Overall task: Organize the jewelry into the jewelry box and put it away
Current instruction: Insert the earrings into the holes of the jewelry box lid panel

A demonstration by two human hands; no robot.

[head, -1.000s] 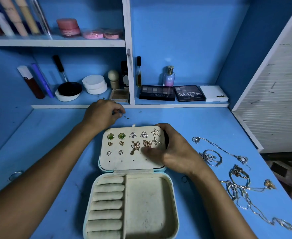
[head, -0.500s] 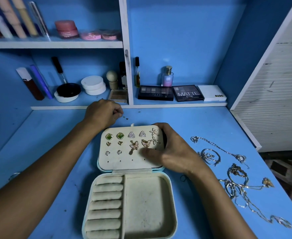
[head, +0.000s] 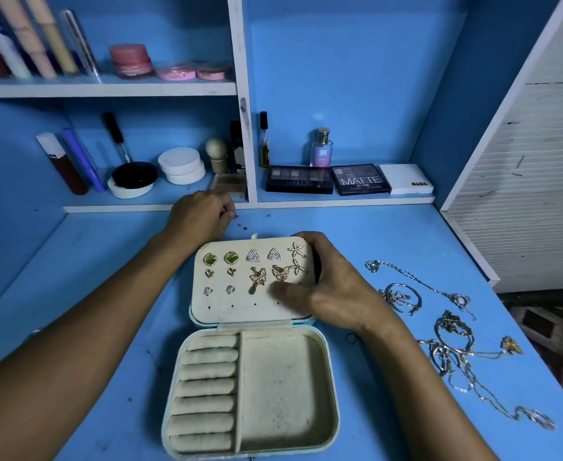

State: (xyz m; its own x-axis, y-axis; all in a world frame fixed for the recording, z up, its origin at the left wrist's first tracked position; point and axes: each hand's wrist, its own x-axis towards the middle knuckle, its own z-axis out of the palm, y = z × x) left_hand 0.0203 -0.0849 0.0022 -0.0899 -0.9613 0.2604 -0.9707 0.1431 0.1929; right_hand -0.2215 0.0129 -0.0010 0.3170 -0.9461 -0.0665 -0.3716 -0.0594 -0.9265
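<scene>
The open jewelry box point(head: 250, 387) lies on the blue counter point(head: 90, 277). The right hand point(head: 326, 287) grips its earring-studded lid point(head: 250, 281); the left hand point(head: 200, 216) curls over small pieces point(head: 240, 224) beyond, its hold unclear. Earring stage; next, probably seat one in an empty hole.

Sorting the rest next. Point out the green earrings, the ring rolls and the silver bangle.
green earrings point(head: 210, 259), head view, left stone's face.
ring rolls point(head: 207, 387), head view, middle roll's top.
silver bangle point(head: 416, 299), head view, right rim.

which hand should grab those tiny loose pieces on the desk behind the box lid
Left. The left hand already sits beside the small dark loose pieces on the blue desk, while the right hand grips the cream earring-panel lid.
</scene>
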